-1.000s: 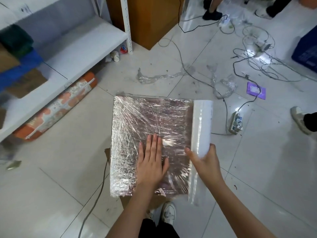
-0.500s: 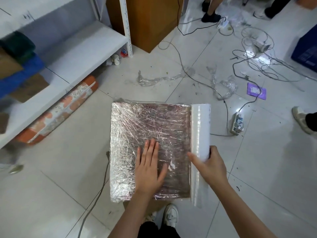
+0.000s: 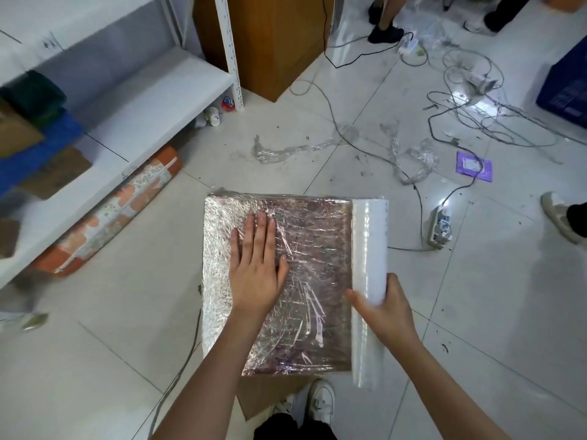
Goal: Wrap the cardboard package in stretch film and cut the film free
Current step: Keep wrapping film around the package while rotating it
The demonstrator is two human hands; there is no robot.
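From the head camera, the package (image 3: 305,281) lies flat in front of me, above the tiled floor (image 3: 476,296), its top shiny and wrinkled under layers of film. My left hand (image 3: 259,274) presses flat on it, fingers straight and together. My right hand (image 3: 386,308) grasps the film roll (image 3: 370,249), which stands along the package's right edge with film running from it onto the top. I can read no writing anywhere. Beyond the package lie crumpled film scraps (image 3: 286,150), a power strip (image 3: 441,227), tangled cables (image 3: 470,100) and a purple card (image 3: 474,166). A white shelf (image 3: 143,100) stands to my left, an orange patterned roll (image 3: 104,214) under it. My white shoe (image 3: 322,400) shows below the package.
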